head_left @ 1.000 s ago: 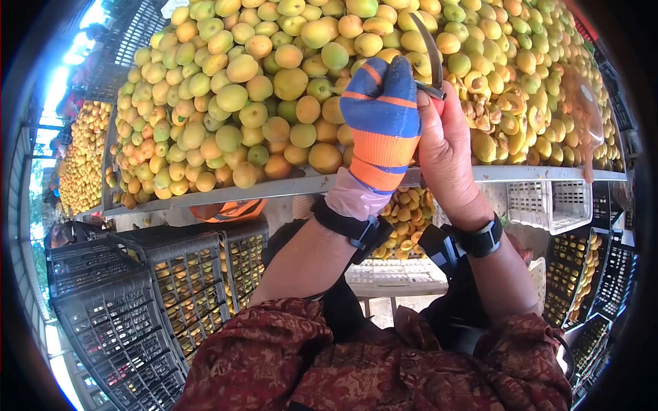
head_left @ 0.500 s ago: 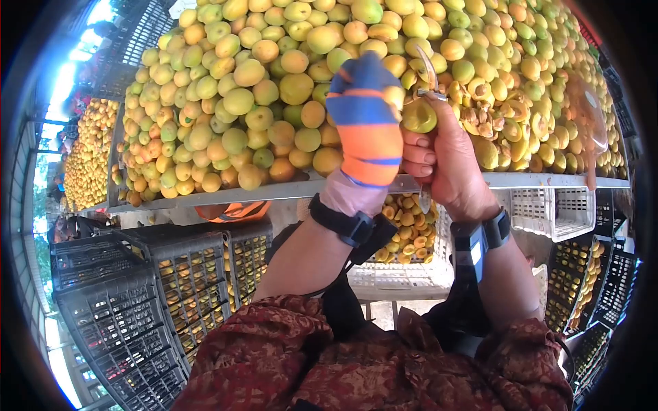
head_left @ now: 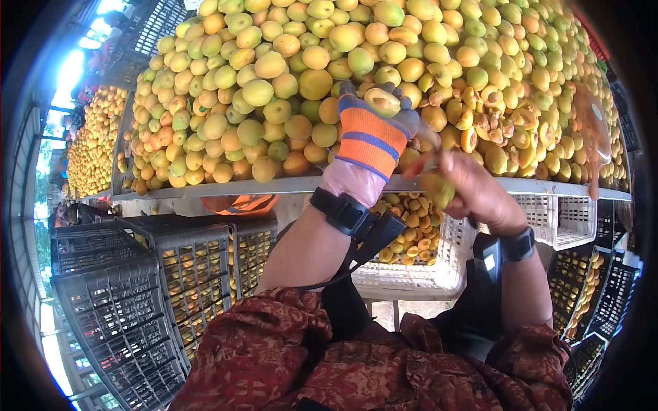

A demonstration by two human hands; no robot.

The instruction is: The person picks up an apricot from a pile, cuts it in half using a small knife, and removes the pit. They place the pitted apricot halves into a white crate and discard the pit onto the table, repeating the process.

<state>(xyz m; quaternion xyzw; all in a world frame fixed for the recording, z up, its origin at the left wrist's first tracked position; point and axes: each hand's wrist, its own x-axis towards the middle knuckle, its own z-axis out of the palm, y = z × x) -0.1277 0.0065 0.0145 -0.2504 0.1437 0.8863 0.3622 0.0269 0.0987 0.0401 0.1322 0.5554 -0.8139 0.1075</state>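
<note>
My gloved left hand (head_left: 370,133) is pinched on one apricot (head_left: 382,101), above the heap (head_left: 274,89) near the table's (head_left: 226,188) front edge. My right hand (head_left: 480,188) curls round a blurred yellow fruit (head_left: 439,190) at that edge. I judge both light, soft and easily bruised: hold lightly by the flanks.

The left hand (head_left: 373,137), in a striped orange-and-blue glove (head_left: 363,147), is raised at the end of a bare left forearm (head_left: 308,250) that slants up from the lower middle, and it is curled closed. The right hand (head_left: 476,188), bare and blurred, sits just beside it, lower and to the right, also curled closed.
</note>
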